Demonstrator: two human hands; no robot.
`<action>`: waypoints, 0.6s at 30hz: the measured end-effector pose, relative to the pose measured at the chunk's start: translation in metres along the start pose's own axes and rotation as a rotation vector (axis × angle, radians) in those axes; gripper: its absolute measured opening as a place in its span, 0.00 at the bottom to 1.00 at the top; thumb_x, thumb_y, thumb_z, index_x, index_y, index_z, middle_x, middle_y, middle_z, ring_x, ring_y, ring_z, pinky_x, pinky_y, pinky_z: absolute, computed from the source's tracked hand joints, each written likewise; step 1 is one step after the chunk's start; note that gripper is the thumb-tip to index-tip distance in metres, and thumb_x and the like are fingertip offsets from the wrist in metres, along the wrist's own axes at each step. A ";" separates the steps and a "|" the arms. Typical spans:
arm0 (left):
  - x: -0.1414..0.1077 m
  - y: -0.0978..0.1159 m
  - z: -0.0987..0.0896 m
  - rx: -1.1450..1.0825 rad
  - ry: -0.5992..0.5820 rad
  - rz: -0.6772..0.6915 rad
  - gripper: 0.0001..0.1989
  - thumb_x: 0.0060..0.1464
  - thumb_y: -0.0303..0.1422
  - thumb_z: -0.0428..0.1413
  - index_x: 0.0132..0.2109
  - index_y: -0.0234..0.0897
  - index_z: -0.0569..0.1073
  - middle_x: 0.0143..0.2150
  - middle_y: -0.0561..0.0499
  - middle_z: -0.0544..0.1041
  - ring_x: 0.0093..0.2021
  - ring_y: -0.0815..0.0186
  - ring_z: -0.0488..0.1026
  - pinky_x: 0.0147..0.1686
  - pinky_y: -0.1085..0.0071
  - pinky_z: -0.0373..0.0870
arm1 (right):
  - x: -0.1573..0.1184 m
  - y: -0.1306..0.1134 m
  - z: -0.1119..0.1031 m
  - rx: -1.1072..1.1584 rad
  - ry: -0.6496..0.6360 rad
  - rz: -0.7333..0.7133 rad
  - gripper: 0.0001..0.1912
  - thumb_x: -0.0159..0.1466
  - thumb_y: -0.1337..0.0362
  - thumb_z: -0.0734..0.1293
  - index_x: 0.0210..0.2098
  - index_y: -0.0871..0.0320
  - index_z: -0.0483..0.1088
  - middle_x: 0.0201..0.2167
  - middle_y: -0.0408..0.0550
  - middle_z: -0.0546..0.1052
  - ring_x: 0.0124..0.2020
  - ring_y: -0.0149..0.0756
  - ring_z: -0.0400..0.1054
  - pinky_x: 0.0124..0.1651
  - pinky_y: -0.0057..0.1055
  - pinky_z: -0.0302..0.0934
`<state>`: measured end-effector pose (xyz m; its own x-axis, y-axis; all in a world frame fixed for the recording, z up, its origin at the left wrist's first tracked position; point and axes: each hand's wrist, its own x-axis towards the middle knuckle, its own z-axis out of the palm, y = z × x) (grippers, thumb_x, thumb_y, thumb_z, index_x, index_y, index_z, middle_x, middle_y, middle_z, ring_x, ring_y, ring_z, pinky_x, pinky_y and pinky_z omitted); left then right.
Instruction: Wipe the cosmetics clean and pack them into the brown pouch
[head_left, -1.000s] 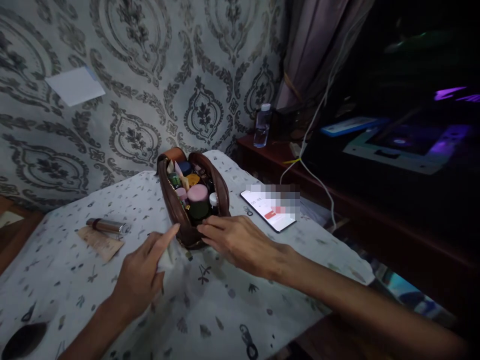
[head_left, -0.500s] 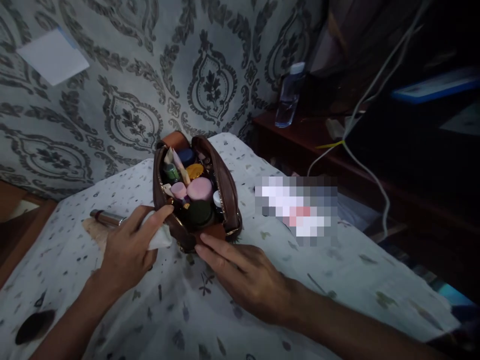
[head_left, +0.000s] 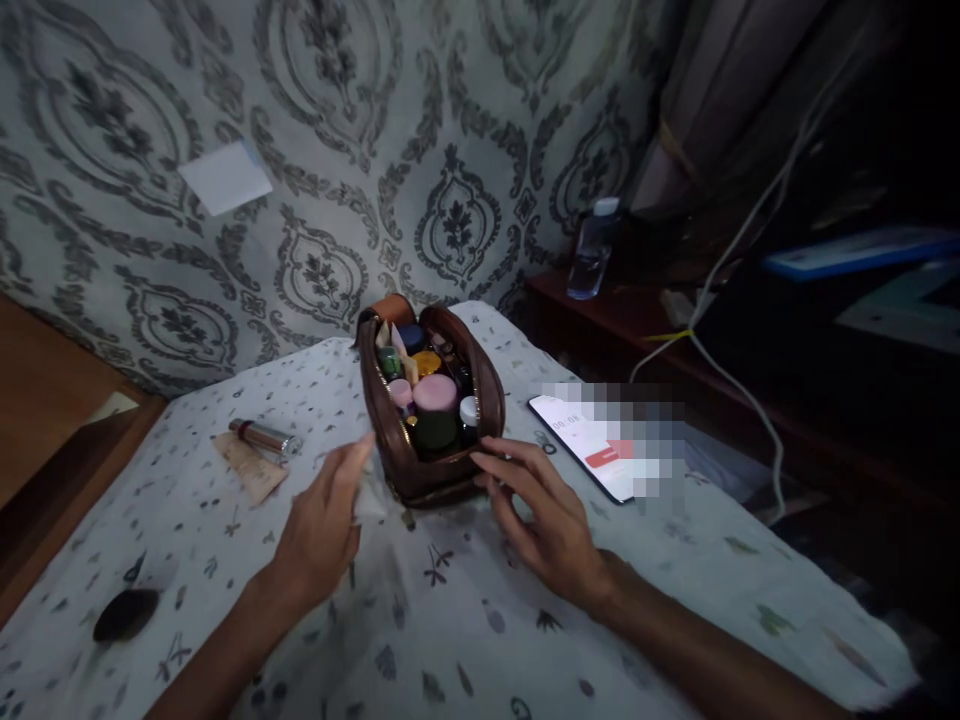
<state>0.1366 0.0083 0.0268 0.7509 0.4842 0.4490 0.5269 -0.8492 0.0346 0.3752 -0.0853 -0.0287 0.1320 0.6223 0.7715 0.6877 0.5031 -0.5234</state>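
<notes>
A brown leather toiletry bag (head_left: 397,475) stands unzipped on the patterned bedsheet. Inside are a pink-lidded jar (head_left: 435,395), a gold lid (head_left: 427,363), a dark blue lid (head_left: 409,338), a green-topped bottle (head_left: 389,362) and a small white-capped bottle (head_left: 469,409). My left hand (head_left: 319,520) is at the bag's left front side, fingers stretched out and thumb apart. Something pale shows beside it, too blurred to name. At the front right corner, the bent fingers of my right hand (head_left: 544,520) pinch the bag's edge.
A silver tube (head_left: 262,438) lies over a tan packet (head_left: 251,470) on the left. Nearer sits a dark oval object (head_left: 126,615). To the right lies a lit phone (head_left: 577,440), partly pixelated. A water bottle (head_left: 594,250) and white cable (head_left: 739,375) are beyond.
The view has shifted, so the bag appears farther right. My right hand has moved from the bag's front tab to its front right corner. My left fingers have come off the rim.
</notes>
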 end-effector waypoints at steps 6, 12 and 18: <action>-0.073 -0.007 -0.004 -0.182 -0.173 -0.137 0.34 0.40 0.14 0.42 0.55 0.40 0.66 0.50 0.45 0.72 0.49 0.61 0.73 0.44 0.68 0.72 | 0.002 -0.006 0.010 -0.131 -0.029 -0.063 0.19 0.66 0.74 0.61 0.54 0.53 0.68 0.47 0.54 0.71 0.45 0.38 0.74 0.41 0.33 0.74; -0.122 -0.026 -0.019 -0.242 -0.152 -0.305 0.27 0.39 0.13 0.42 0.45 0.38 0.69 0.42 0.48 0.71 0.42 0.63 0.70 0.42 0.69 0.70 | 0.004 -0.041 0.031 -0.116 -0.053 -0.045 0.14 0.66 0.72 0.62 0.49 0.53 0.71 0.39 0.50 0.70 0.34 0.35 0.72 0.30 0.29 0.71; -0.159 -0.038 -0.023 -0.266 -0.201 -0.390 0.23 0.48 0.17 0.49 0.51 0.36 0.67 0.49 0.44 0.67 0.48 0.59 0.68 0.47 0.64 0.70 | -0.005 -0.068 0.087 0.087 -0.336 0.042 0.11 0.67 0.68 0.61 0.41 0.54 0.75 0.40 0.51 0.73 0.31 0.34 0.72 0.26 0.27 0.69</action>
<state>-0.0117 -0.0411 -0.0251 0.5940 0.7845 0.1782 0.6832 -0.6089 0.4031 0.2656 -0.0702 -0.0284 -0.0934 0.7990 0.5941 0.6210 0.5131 -0.5925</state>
